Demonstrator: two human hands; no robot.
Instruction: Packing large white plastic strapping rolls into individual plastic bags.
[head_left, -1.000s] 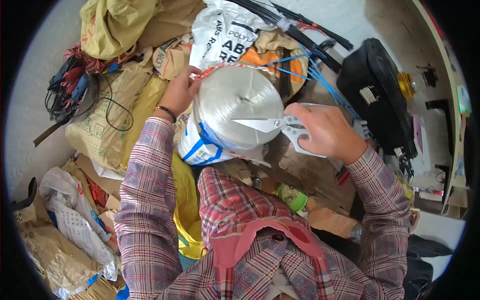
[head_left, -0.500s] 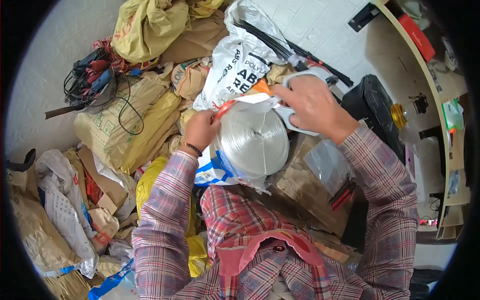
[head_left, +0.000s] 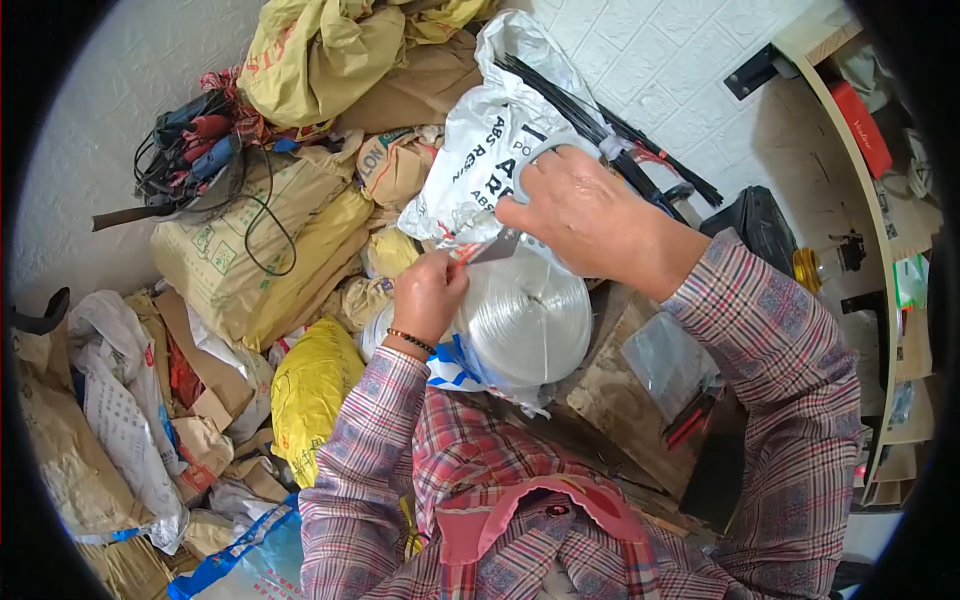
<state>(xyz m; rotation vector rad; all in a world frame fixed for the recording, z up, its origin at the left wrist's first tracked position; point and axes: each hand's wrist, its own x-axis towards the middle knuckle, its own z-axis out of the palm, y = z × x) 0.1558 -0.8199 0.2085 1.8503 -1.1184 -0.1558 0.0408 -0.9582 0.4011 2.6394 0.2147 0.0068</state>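
A big roll of glossy translucent plastic twine (head_left: 528, 322) stands in front of me, with a blue-and-white plastic wrapper (head_left: 452, 362) around its lower left side. My left hand (head_left: 428, 298) is closed at the roll's upper left edge, pinching a red-and-white part of that wrapper. Grey-handled scissors (head_left: 530, 172) are in my right hand (head_left: 590, 215), its fingers wrapped through the handles. The blades point left over the top of the roll, close to my left fingertips. How far apart the blades are cannot be made out.
Behind the roll lies a white sack (head_left: 455, 165) with black print, and a bundle of black strips (head_left: 600, 125). Brown and yellow sacks (head_left: 255, 235) fill the left. A wooden board (head_left: 625, 400) bears a clear plastic bag (head_left: 668, 362). Wooden shelving (head_left: 868, 205) runs along the right.
My right hand has moved left with the scissors, bringing the blades up to my left hand. My left hand has shifted slightly right and down, still pinching the wrapper. The whole view has shifted a little.
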